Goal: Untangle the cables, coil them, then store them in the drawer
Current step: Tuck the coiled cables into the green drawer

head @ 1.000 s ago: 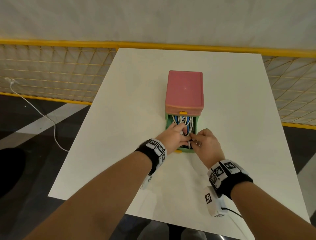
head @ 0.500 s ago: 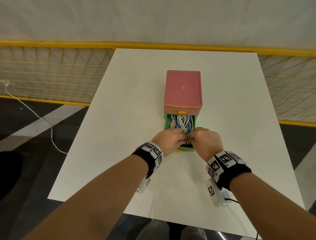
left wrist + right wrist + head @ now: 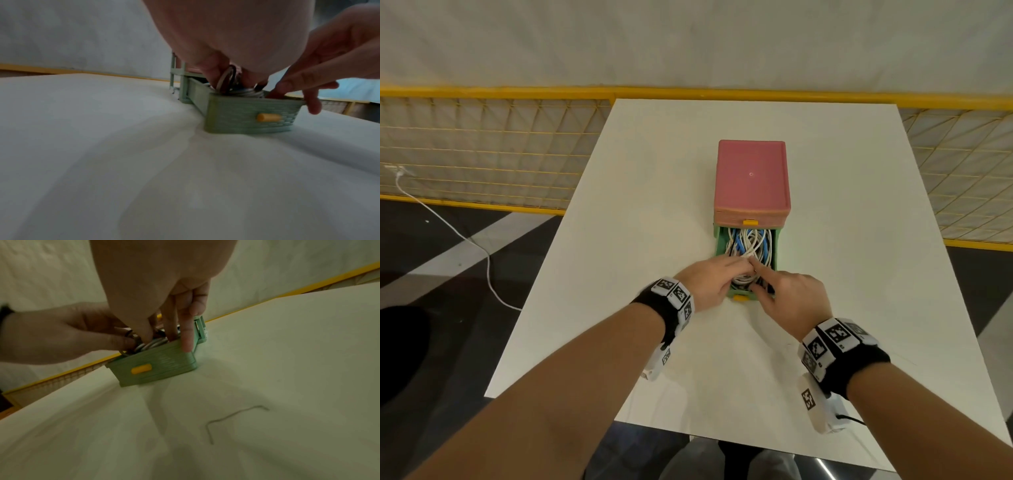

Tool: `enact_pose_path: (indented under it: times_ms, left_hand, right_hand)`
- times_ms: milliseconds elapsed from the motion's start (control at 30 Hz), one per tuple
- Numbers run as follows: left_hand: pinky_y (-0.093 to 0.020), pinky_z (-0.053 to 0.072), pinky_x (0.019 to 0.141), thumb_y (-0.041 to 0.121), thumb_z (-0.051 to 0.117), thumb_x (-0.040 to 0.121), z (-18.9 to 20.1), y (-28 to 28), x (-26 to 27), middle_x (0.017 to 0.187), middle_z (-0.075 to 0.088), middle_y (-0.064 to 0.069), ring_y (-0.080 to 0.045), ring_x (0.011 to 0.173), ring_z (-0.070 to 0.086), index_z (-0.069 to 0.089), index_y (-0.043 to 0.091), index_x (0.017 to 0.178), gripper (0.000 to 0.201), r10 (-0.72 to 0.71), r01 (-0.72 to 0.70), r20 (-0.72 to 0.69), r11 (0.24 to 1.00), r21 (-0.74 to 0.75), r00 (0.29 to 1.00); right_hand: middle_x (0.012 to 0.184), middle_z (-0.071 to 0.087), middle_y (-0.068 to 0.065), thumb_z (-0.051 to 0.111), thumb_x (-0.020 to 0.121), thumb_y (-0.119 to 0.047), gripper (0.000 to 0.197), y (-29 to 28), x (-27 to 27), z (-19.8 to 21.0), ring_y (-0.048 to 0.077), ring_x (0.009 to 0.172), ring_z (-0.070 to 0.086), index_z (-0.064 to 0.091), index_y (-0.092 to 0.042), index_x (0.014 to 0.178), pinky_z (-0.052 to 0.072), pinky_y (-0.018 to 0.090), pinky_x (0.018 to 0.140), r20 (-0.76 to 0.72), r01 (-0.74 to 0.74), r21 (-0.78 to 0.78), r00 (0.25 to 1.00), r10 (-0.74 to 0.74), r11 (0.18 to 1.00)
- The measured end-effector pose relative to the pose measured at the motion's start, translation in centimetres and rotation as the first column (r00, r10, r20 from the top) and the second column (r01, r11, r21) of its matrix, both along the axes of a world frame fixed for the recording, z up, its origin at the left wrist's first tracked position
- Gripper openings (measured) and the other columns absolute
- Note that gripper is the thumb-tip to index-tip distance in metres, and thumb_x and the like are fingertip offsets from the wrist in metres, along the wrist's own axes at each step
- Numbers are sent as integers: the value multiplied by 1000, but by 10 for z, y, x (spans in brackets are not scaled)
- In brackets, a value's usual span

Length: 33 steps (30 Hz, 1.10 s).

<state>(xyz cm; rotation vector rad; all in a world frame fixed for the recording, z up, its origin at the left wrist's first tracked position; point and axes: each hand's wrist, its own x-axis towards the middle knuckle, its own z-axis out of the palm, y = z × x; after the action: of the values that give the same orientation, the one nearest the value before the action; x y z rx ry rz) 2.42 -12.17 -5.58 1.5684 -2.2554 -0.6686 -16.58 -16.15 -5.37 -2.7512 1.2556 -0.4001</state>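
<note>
Item: cables [image 3: 748, 245], coiled in the open drawer [image 3: 736, 294]. Your left hand [image 3: 710, 279] pinches the near coil; your right hand [image 3: 792, 301] presses it down with straight fingers. Risk: loops standing above the rim likely jam your closing push.

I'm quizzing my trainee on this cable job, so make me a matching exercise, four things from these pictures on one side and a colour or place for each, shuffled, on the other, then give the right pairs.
Things:
1. drawer
2. top of the drawer unit
3. drawer knob
4. bent wire

Descriptions:
A. yellow
B. pulled out, green, full of cables
C. pink
D. lying loose on the table, nearer the person than the drawer

Pairs: 1-B, 2-C, 3-A, 4-D
</note>
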Motion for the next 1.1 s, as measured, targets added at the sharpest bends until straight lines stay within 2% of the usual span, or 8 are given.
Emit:
enact_pose_path:
  times_ms: [133, 267, 433, 533, 633, 700, 767, 1100]
  left_hand:
    - [-25, 45, 95, -9, 52, 85, -3, 7, 10, 145, 38, -12, -28, 119, 54, 56, 7, 123, 41, 92, -90, 7, 989, -115, 996]
    - [-43, 48, 102, -4, 71, 77, -13, 1, 9, 121, 64, -18, -31, 108, 65, 66, -3, 116, 39, 63, -16, 157, 959, -283, 986]
    - [-39, -17, 114, 0, 39, 91, -11, 2, -4, 158, 24, -15, -16, 145, 28, 21, 2, 150, 62, -8, 48, 540, 997, -60, 842]
    - [-39, -23, 110, -1, 36, 91, -4, 1, -5, 160, 20, -9, -12, 141, 34, 20, 10, 152, 65, 26, -12, 525, 999, -31, 851]
    - [-36, -13, 116, -3, 43, 91, -5, -6, -2, 151, 41, -8, -14, 132, 48, 41, 17, 145, 57, 121, -120, 294, 993, -23, 948]
    - [-39, 19, 119, -1, 51, 92, -9, -7, 2, 132, 61, -12, -24, 118, 60, 59, 12, 131, 42, 208, -209, 105, 978, -9, 972]
    - [-42, 52, 88, 4, 57, 92, -17, -5, 6, 107, 68, -14, -30, 97, 64, 69, 6, 117, 28, 273, -272, 12, 960, -62, 962]
    - [-37, 53, 72, 35, 49, 87, -14, -22, 9, 96, 62, -11, -28, 88, 57, 68, -1, 112, 48, 202, -161, 135, 951, -264, 970]
  right_hand:
    - [75, 67, 0, 71, 78, -27, 27, 1, 3, -14, 24, 42, 58, 70, -25, 106, 38, 24, 40, -8, 4, -23, 1000, -4, 1000]
    - [84, 61, 5, 70, 78, -20, 22, 1, 3, -21, 25, 61, 56, 70, -18, 100, 41, 29, 52, -9, -1, -128, 1000, 0, 992]
    - [108, 56, 11, 67, 80, -24, 42, 6, 12, -15, 26, 81, 62, 59, -7, 117, 56, 34, 67, 176, -52, 38, 983, 45, 998]
    - [125, 53, 15, 68, 79, -33, 62, 4, 11, -18, 30, 101, 61, 49, -8, 133, 59, 37, 76, 69, -135, 80, 989, 129, 988]
    - [127, 55, 20, 66, 82, -33, 59, -4, 7, -24, 37, 111, 58, 52, -3, 131, 55, 45, 89, 0, -204, 64, 979, 205, 977]
    - [124, 59, 21, 61, 83, -32, 55, -10, 7, -29, 38, 112, 59, 55, -1, 128, 53, 48, 92, -12, -229, 31, 973, 229, 973]
    - [123, 61, 21, 61, 82, -30, 54, -13, 12, -33, 37, 112, 60, 56, 1, 126, 52, 47, 93, -29, -251, 16, 967, 251, 968]
    - [107, 68, 15, 82, 67, -13, 49, -35, 26, -25, 30, 89, 70, 65, -1, 111, 59, 35, 72, -18, -158, -9, 987, 158, 987]
